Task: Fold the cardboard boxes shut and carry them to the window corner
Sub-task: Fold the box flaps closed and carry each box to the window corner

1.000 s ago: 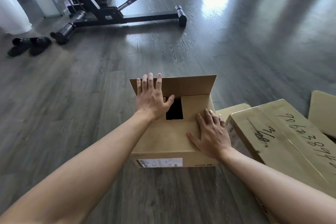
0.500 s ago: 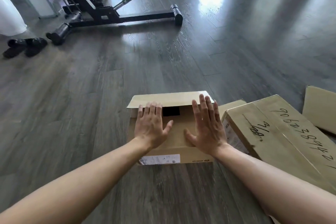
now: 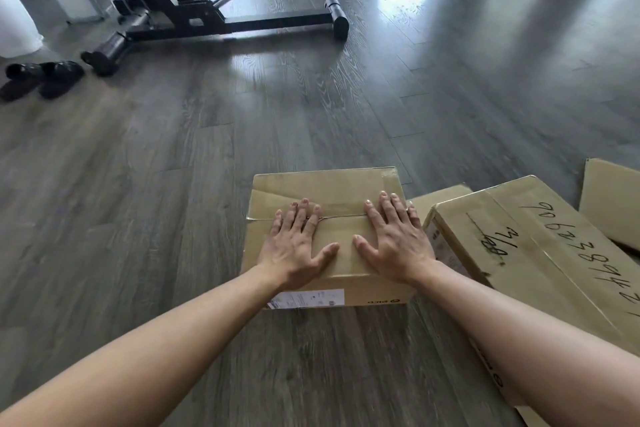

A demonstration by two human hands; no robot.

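Item: small cardboard box (image 3: 332,191) on the floor (image 3: 138,218), long axis left-right, directly under our left hand (image 3: 294,246) and right hand (image 3: 394,246), both flat and spread across its shut flaps (holding nothing); larger box (image 3: 540,253) crowds its right edge, left side open.

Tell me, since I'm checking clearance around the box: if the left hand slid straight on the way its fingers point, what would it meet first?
The left hand lies flat on the small box, fingers pointing away across the top. It would cross the flap seam and far flap, then bare floor. Beyond that the way looks free, though depth is unclear.
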